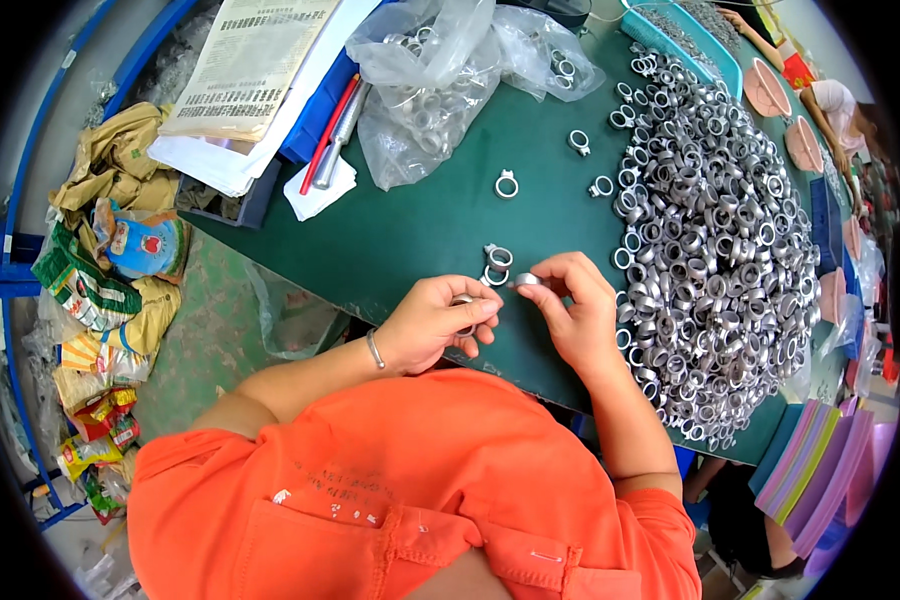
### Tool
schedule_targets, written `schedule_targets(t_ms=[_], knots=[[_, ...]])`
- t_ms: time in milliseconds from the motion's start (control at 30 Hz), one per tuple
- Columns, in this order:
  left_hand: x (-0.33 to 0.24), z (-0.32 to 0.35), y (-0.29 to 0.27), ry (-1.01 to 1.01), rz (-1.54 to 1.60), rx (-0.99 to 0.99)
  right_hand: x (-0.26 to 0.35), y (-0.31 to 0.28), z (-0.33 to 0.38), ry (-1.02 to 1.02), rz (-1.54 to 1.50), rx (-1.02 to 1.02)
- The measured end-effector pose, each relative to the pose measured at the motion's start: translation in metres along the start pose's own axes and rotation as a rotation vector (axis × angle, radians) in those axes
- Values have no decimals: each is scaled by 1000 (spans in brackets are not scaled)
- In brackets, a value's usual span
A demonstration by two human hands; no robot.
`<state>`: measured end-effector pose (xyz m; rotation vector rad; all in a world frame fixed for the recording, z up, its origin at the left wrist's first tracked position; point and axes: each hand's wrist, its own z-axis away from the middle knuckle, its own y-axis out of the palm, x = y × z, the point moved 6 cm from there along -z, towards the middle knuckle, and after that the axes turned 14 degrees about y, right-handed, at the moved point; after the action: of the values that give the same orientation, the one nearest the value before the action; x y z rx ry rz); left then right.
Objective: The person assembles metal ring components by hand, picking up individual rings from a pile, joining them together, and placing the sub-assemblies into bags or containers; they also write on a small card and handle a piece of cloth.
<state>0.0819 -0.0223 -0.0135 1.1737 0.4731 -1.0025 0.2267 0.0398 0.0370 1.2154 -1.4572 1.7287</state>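
My left hand (438, 322) is closed around a grey metal ring (463, 301), which shows partly between the fingers. In a pinch of thumb and fingers, my right hand (574, 303) grips another metal ring (527, 280). The two hands are close together above the table's near edge. Just beyond them, two rings (497, 257) with small lugs lie touching or overlapping on the green tabletop (390, 240). Farther off lie separate single rings (506, 184). To the right of my right hand spreads a large heap of similar rings (715, 240).
Clear plastic bags (420, 110) holding rings stand at the back, beside a red pen (330, 135) and a metal-coloured tool (341, 137). Printed sheets (245, 70) lie at the back left. A turquoise basket (732, 75) stands behind the heap. Other people (838, 115) sit at the far right.
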Motion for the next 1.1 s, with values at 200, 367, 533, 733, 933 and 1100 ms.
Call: schedule_targets(t_ms=[200,367,533,733,933,1100], knots=[[1,-6,10,52,107,74,16,3,24,-181,-81,-52],[-12,-4,15,191,-88,89,6,5,29,-163,-189,-39],[-14,-3,16,304,-282,169,-18,19,27,384,-790,269],[-19,-2,16,254,-190,110,-13,9,29,216,-735,123],[-15,-4,17,202,22,90,7,-5,38,-166,-319,-181],[-9,-5,15,204,56,130,21,-3,43,-343,-111,-209]])
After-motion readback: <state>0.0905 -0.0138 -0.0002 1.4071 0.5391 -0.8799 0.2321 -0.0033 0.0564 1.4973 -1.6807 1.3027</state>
